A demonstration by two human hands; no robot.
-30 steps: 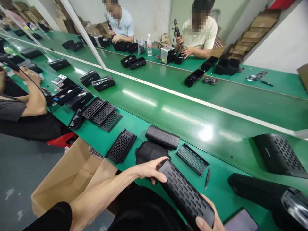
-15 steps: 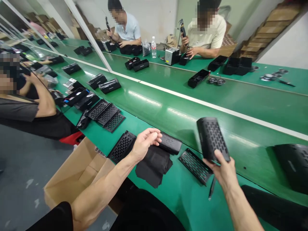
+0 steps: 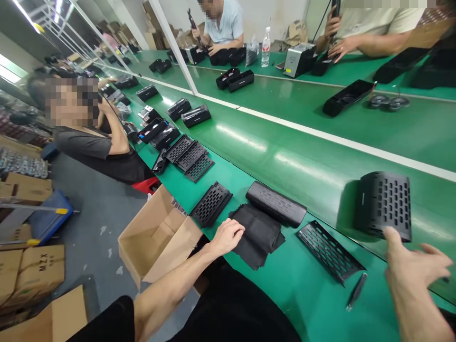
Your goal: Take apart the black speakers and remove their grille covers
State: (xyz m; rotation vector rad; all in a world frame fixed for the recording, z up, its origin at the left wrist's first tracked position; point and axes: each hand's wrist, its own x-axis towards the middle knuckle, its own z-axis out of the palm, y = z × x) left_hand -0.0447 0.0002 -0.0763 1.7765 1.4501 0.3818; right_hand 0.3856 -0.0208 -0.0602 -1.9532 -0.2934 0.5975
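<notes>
My left hand (image 3: pixel 228 236) has its fingers curled in, with nothing visible in them, at the left edge of a stack of thin black cloth sheets (image 3: pixel 258 232). Whether it touches the sheets I cannot tell. A black speaker housing with a slotted grille (image 3: pixel 386 204) stands on the green conveyor belt at the right. At its lower edge is the thumb of my right hand (image 3: pixel 415 266), the other fingers spread away from it. Behind the sheets lies a black housing with a covered grille (image 3: pixel 276 203). A loose slotted panel (image 3: pixel 329 251) and a small dark pen-like tool (image 3: pixel 356 291) lie between my hands.
More slotted panels (image 3: pixel 211 204) lie left of the sheets, others (image 3: pixel 190 156) farther along. An open cardboard box (image 3: pixel 156 242) stands below the bench edge. A co-worker (image 3: pixel 96 133) sits to the left; two more work across the belt, which carries several black housings (image 3: pixel 195 115).
My right hand has moved right, set the speaker housing on the belt and loosened its grip. My left hand has lowered toward the cloth sheets. The view has swung left.
</notes>
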